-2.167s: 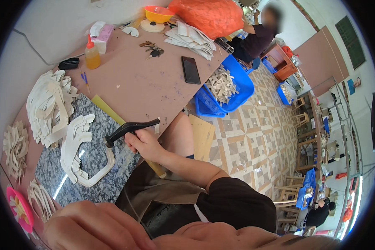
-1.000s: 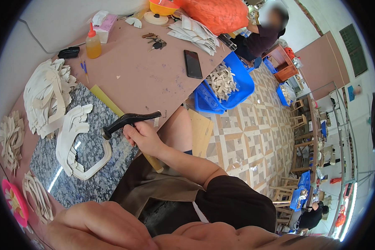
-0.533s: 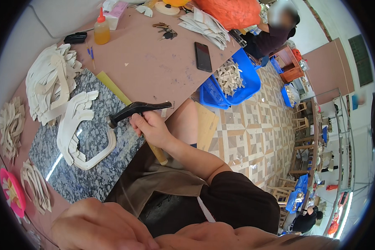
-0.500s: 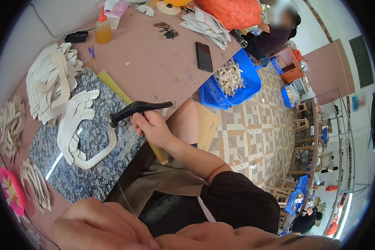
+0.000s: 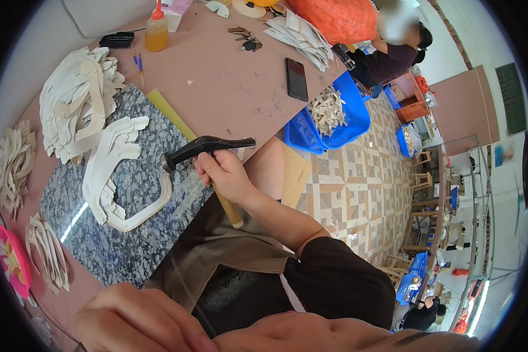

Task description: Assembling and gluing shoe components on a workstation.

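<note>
My right hand (image 5: 226, 175) is wrapped round the wooden handle of a hammer (image 5: 205, 146), close below its black metal head. The round face of the head hangs by the upper end of a curved, pale layered strip (image 5: 141, 220). That strip joins a fanned stack of white curved pieces (image 5: 102, 170) on a speckled grey stone slab (image 5: 129, 252). Large at the lower edge, my left hand (image 5: 141, 317) is raised close to the camera with its fingers curled; whatever it may hold is hidden.
Heaps of white pieces (image 5: 70, 111) and beige strips (image 5: 14, 167) lie left of the slab. A glue bottle (image 5: 156, 32), keys (image 5: 249, 42) and a phone (image 5: 296, 79) sit on the brown table (image 5: 217, 82). A blue basket (image 5: 355, 117) stands right; a person (image 5: 387, 61) sits beyond.
The hammer and my right hand have shifted slightly right and up in the picture. The whole view has also moved a little; the pieces on the slab keep their arrangement.
</note>
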### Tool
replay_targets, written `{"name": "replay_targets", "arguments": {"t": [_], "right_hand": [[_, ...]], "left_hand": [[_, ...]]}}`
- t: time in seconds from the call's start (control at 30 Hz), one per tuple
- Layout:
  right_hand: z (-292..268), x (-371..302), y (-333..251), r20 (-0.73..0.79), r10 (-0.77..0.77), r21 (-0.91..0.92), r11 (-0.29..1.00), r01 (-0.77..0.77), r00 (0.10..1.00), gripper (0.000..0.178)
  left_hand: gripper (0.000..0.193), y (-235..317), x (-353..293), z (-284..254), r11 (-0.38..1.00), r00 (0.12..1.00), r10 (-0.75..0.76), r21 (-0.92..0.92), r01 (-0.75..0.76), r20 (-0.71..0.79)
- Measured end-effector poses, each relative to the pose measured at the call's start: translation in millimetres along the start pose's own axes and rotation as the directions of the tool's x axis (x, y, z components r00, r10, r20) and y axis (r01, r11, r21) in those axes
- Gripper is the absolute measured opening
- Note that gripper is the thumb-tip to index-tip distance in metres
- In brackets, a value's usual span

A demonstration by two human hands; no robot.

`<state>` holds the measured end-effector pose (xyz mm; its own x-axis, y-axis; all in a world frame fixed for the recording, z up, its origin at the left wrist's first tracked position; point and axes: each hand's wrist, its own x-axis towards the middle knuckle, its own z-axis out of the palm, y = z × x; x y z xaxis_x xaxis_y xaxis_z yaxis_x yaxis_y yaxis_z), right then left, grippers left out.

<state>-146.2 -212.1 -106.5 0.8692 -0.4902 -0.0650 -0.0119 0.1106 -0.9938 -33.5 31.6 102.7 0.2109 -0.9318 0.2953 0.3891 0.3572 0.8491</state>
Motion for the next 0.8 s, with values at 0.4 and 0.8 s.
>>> {"name": "replay_targets", "arguments": {"t": [0.4, 0.8], "right_hand": [[-0.4, 0.5, -2.6, 0.004, 0.026, -0.008, 1.0, -0.026, 1.0, 0.028], [3.4, -3.2, -1.2, 0.019, 0.001, 0.078, 0.997, -0.002, 1.0, 0.024]], "left_hand": [[0.023, -13.8, -13.4, 3.8, 0.998, 0.958, 0.004, -0.052, -0.02, -0.287], [0.062, -140.7, -57.1, -70.0, -0.242, 0.926, 0.069, 0.894, 0.377, -0.372]]}}
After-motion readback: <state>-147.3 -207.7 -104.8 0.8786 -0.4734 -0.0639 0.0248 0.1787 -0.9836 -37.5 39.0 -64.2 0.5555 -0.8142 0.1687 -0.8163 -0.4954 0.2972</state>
